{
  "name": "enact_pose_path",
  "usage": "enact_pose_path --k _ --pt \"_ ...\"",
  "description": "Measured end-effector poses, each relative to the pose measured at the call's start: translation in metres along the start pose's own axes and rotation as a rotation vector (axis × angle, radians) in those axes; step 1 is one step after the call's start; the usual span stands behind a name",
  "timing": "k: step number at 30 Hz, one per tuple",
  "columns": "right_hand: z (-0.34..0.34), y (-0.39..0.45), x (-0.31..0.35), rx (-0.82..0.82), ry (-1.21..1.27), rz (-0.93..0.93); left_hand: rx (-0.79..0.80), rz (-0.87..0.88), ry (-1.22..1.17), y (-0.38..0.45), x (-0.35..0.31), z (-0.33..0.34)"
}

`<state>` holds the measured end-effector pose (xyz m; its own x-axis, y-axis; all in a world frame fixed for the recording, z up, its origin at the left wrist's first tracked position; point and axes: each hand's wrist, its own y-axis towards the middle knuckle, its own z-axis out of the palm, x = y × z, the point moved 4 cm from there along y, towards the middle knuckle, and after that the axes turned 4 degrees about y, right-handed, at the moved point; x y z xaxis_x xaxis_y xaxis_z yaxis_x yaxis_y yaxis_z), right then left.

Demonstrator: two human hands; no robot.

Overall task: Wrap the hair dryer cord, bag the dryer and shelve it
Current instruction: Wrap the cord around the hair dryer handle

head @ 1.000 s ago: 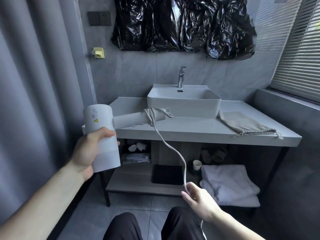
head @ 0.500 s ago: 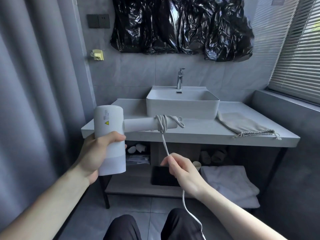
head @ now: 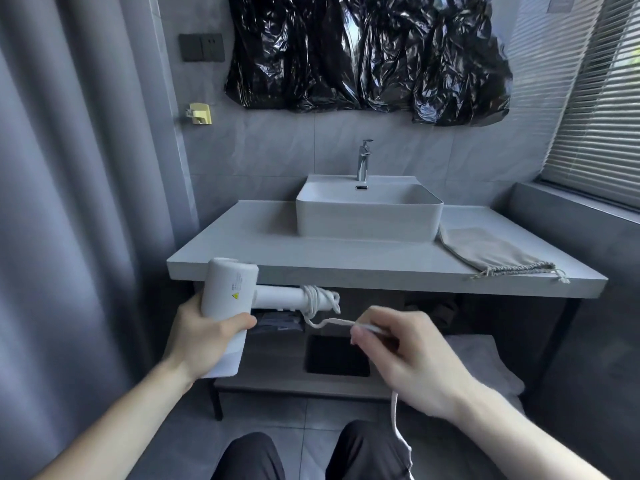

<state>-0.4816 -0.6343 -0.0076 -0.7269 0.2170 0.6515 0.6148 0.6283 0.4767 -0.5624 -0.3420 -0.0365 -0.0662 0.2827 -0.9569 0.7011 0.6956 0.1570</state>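
My left hand grips the barrel of a white hair dryer, whose handle points right in front of the counter edge. Several turns of the white cord sit wound around the end of the handle. My right hand pinches the cord just right of the handle, and the slack hangs down past my wrist toward my knees. A grey drawstring bag lies flat on the counter, right of the basin. The lower shelf under the counter is partly hidden behind my hands.
A white basin with a chrome tap stands on the grey counter. A dark mat and folded white towels lie on the shelf. A grey curtain hangs left, window blinds right, black plastic covers the wall above.
The dryer has dropped from above the counter to just below its edge. My right hand rose from low near my knees up close to the handle, bringing the cord with it.
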Motion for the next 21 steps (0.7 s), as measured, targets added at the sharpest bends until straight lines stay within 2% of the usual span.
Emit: enact_pose_path --k 9,12,16,21 --pt "-0.03 0.041 0.005 -0.085 -0.005 -0.024 0.402 0.244 0.209 -0.045 -0.016 0.015" --pt "-0.034 0.053 -0.013 -0.137 0.026 0.046 0.523 0.307 0.195 -0.058 -0.026 0.019" --pt "-0.032 0.06 -0.044 -0.175 0.029 0.13 0.526 0.301 0.087 -0.063 -0.035 0.016" --pt "-0.028 0.051 -0.077 -0.148 0.118 0.267 0.423 0.156 -0.11 -0.057 -0.036 0.003"
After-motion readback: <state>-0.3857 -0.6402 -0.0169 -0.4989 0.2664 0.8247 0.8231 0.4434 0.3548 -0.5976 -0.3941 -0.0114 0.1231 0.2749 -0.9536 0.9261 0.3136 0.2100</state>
